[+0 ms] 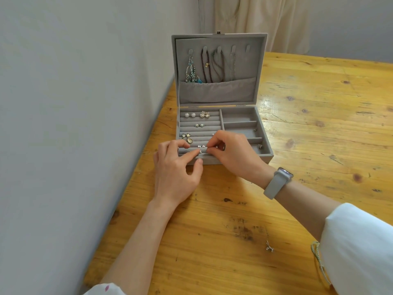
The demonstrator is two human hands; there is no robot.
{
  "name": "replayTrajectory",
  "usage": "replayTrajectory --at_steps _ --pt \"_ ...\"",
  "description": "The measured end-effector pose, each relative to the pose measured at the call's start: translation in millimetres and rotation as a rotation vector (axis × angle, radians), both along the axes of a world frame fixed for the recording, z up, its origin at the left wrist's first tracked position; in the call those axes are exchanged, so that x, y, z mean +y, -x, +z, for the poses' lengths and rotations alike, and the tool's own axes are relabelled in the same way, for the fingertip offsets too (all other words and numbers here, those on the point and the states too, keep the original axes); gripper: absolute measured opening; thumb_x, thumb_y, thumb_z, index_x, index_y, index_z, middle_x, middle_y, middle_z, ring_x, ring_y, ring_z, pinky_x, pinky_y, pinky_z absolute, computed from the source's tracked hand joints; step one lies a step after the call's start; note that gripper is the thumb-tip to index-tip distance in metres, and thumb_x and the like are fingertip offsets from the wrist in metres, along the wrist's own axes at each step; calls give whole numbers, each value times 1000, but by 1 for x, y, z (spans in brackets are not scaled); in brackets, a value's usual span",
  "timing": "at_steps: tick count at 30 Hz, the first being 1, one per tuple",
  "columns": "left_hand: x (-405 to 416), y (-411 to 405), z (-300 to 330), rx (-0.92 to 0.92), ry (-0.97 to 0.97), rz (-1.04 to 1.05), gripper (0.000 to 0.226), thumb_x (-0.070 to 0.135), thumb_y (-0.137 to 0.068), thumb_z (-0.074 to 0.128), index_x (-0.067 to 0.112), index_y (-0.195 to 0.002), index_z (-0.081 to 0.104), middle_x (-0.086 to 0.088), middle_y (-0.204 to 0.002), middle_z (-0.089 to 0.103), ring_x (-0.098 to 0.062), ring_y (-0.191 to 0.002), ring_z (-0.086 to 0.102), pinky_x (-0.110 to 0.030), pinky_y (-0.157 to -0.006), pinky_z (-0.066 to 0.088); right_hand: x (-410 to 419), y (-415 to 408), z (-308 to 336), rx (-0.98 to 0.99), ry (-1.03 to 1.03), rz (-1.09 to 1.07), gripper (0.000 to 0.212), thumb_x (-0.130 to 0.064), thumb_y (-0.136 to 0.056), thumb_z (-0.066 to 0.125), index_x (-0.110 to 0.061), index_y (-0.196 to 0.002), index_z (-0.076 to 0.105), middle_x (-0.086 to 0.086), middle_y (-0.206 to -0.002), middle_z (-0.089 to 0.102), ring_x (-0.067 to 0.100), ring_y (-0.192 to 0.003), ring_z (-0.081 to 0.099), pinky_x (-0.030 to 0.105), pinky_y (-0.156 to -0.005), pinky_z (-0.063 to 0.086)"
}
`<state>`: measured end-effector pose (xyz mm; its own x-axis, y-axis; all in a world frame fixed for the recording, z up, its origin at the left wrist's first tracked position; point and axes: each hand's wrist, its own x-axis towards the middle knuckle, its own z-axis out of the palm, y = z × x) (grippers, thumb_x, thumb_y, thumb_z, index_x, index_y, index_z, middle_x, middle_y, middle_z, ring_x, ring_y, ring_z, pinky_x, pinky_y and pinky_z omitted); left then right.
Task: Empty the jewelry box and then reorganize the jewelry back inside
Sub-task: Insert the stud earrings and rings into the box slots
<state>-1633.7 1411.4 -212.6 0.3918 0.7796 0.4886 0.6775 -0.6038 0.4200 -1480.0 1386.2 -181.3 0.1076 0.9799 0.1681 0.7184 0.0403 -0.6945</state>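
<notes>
Both hands work a tiny stud into the front padded row of the open jewelry box (pixel 263 133).

The left hand (pixel 176 177) rests at the front wall, fingers loosely bent, forefinger tip touching a small stud (pixel 200 152) in the nearest row, which runs left to right. The right hand (pixel 231 152), just beside it, pinches something small; what it is I cannot tell. Earrings (pixel 190 115) fill the rows behind, necklaces (pixel 205 67) hang in the lid, and one loose piece (pixel 269 246) lies on the table (pixel 319 124) near the right sleeve.
</notes>
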Motion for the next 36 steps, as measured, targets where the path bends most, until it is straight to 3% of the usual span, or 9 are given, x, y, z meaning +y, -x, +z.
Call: replayTrajectory --at_steps 4,10,17,21,28,33,36 --pt "-1 1 2 -27 -13 29 35 34 -79 47 17 -98 72 -2 -103 57 -16 -103 37 -26 -87 28 4 1 -1 -104 3 44 8 -13 -86 59 -10 -89 66 -8 -82 53 7 -82 45 22 -75 40" --pt "-2 0 2 41 -3 17 36 35 -77 46 19 -98 72 -3 -105 57 -17 -104 37 -29 -85 32 10 1 -4 -161 -18 68 9 -14 -84 61 -10 -89 68 1 -92 60 9 -90 43 17 -77 34" --pt "-1 0 2 24 7 22 35 34 -78 47 17 -97 71 -4 -104 57 -16 -103 37 -30 -84 34 6 -5 -2 -169 19 99 17 -18 -88 56 -15 -98 70 -6 -91 47 9 -90 37 8 -70 30" --pt "-2 -1 2 40 3 13 36 34 -77 47 17 -97 71 -4 -105 57 -17 -104 37 -32 -83 37 -7 -8 -5 -143 -31 40 26 -7 -85 49 -12 -101 69 -5 -89 47 12 -89 38 17 -74 29" --pt "-2 0 1 70 8 4 35 34 -77 48 17 -96 71 -5 -105 57 -18 -104 38 -35 -82 39 -11 -5 -5 -287 -15 95 38 -17 -80 39 -16 -104 69 4 -93 54 22 -94 42 37 -82 40" --pt "-1 0 0 66 -1 7 34 34 -77 47 19 -95 72 -4 -105 57 -17 -104 37 -32 -83 35 -12 -7 -8 -401 -43 145 49 -28 -81 27 -18 -105 68 3 -92 57 23 -90 44 34 -74 36" --pt "-2 0 0 84 -22 6 33 32 -77 48 19 -95 72 -5 -104 58 -18 -104 38 -31 -82 33 -14 -8 -8 -402 -39 163 44 -24 -83 32 -17 -109 66 2 -98 60 22 -92 45 31 -74 30"
